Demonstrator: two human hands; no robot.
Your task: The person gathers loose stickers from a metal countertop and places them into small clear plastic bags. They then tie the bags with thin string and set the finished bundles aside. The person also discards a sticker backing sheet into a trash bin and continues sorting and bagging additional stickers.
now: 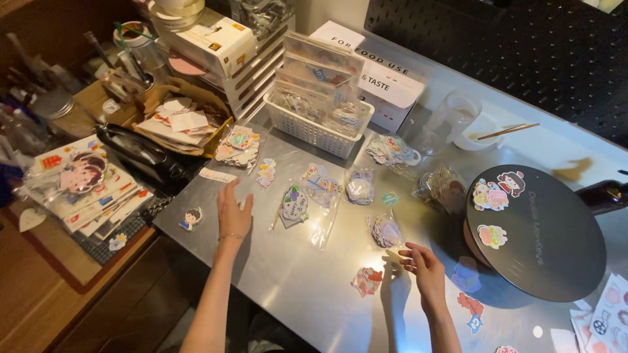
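My left hand (233, 212) rests flat on the metal table (301, 274), fingers apart, holding nothing, just below a small white label strip (217, 175). A cartoon sticker of a dark-haired figure (190, 218) lies to its left. My right hand (422, 261) hovers low over the table with fingers loosely spread and nothing in it. It is nearest a clear bag of stickers (386, 230), with a red and white sticker (367, 281) to its lower left. More clear sticker bags (296, 202) lie between the hands.
A white basket (318, 131) of packets stands at the back, beside a white box (387, 88). A black round turntable (540, 235) with stickers on it sits at the right. A clear cup (456, 117), a bowl with chopsticks (487, 133) and cluttered stacks at the left surround the table.
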